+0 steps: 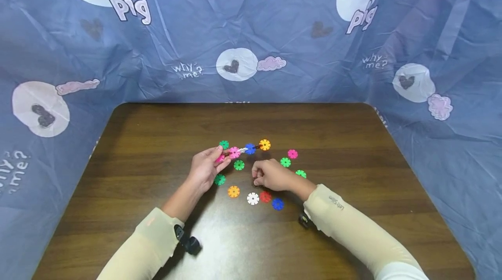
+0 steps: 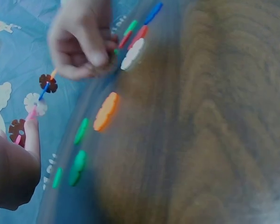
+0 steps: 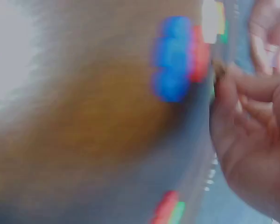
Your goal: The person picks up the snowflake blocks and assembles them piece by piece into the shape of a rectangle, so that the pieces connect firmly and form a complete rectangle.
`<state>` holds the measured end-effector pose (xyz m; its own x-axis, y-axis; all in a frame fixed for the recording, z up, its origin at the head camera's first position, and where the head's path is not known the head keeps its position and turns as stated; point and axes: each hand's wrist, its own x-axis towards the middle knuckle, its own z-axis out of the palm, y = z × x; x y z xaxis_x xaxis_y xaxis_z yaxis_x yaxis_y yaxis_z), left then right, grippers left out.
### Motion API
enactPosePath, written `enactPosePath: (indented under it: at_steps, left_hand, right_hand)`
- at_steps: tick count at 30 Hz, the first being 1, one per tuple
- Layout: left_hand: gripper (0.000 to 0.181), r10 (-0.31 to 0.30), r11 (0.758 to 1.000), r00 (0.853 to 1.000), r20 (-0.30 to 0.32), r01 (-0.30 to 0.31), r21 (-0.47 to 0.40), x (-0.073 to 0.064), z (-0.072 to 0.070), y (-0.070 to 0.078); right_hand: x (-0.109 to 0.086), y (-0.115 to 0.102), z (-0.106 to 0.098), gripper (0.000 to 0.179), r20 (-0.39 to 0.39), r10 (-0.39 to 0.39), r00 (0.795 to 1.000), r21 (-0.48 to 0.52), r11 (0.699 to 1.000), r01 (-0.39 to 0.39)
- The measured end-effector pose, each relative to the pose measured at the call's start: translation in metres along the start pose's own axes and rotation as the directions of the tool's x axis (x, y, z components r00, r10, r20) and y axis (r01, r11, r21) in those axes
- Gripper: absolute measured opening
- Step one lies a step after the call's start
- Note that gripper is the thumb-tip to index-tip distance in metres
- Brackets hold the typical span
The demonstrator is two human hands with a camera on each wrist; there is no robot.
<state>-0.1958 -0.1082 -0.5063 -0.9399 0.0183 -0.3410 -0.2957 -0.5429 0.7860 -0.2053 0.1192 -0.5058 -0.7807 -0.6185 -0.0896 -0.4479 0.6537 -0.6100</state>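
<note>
Chain of slotted snowflake discs reaches out from the left hand, whose thumb and fingers pinch it at a pink end disc; it slants up past the fingertips toward the far side of the right hand and looks raised off the table. The right hand, its fingers curled in, pinches a small brownish piece between thumb and forefinger; it is probably another disc, though too blurred to be sure.

The step in hand seems to be lengthening the chain one disc at a time, with the right hand's piece not yet joined. The next move would likely call for bringing that piece to the free orange end disc, just beyond the right fingertips, lining up notch with notch and pressing while the left hand steadies the rest.

From the left hand outward the chain runs pink, brown, pink, white, blue, brown, orange. Neighbours sit crosswise, so in the left wrist view the white disc shows its face and the blue one its edge. Rims are notched like petals.

Loose discs lie around both hands: a green one between them, an orange one nearer the body than the left hand, and white, red and blue ones on the right hand's near side.
</note>
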Motion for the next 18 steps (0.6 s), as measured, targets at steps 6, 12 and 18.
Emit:
enactPosePath:
  at_steps: [6, 12, 18]
  left_hand:
    - [0.042, 0.013, 0.999, 1.0, 0.028, -0.014, 0.041, -0.002, 0.005, -0.012]
    - [0.038, 0.029, 0.998, 0.997, 0.075, -0.033, 0.061, -0.01, 0.016, -0.029]
    - [0.031, 0.054, 0.993, 0.993, 0.102, -0.064, 0.1, -0.016, 0.027, -0.037]
  right_hand:
    - [0.009, -0.02, -0.029, 0.009, -0.002, -0.003, 1.0, 0.506, 0.863, 0.004]
    - [0.042, -0.032, -0.041, 0.015, -0.145, 0.196, 0.97, 0.727, 0.686, -0.03]
    - [0.062, -0.032, -0.036, 0.014, -0.122, 0.281, 0.952, 0.705, 0.7, -0.116]
